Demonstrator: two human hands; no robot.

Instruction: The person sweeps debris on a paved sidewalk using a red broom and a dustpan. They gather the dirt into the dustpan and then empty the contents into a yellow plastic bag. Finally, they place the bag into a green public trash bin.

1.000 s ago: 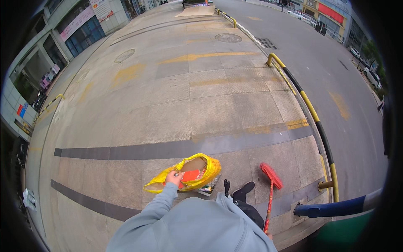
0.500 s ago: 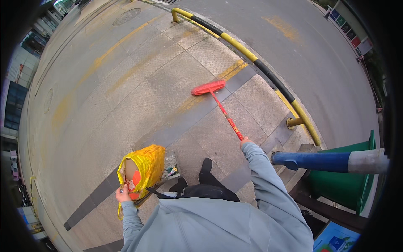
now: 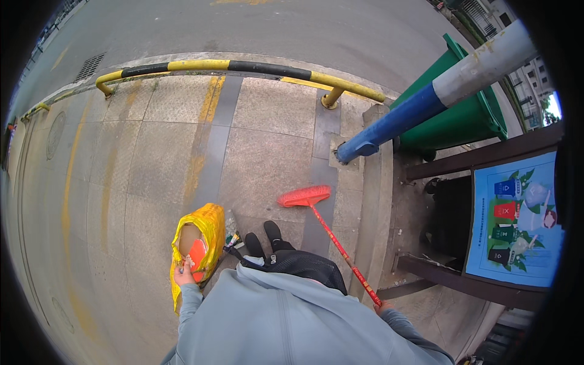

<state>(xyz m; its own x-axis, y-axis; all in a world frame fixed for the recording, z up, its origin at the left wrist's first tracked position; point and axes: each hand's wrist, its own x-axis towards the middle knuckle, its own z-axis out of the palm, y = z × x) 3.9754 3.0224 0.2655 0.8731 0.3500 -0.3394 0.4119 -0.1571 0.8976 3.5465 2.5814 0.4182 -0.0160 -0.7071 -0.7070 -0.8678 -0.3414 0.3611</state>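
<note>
In the head view my left hand (image 3: 184,272) grips the rim of a yellow plastic bag (image 3: 212,232), which holds cardboard (image 3: 188,233) and a flat red-orange item (image 3: 196,253). Small litter and a greyish object (image 3: 232,225) show beside the bag, partly hidden by it. My right hand (image 3: 382,306) is closed round the red handle of a broom, whose bristled head (image 3: 304,195) rests on the paving just ahead of my dark shoes (image 3: 272,232), to their right.
A yellow-and-black rail (image 3: 201,65) edges the paving along the road (image 3: 292,27). At right stand a blue-and-white pole (image 3: 407,115) on a base, a tilted green wheeled bin (image 3: 462,125), a low step (image 3: 372,201) and a brown frame with a blue picture board (image 3: 517,176).
My view has swung rightward, bringing the bin, pole and board closer into sight. The broom has swept out from beside me and now lies nearer, angled toward the step. The bag stays in my left hand.
</note>
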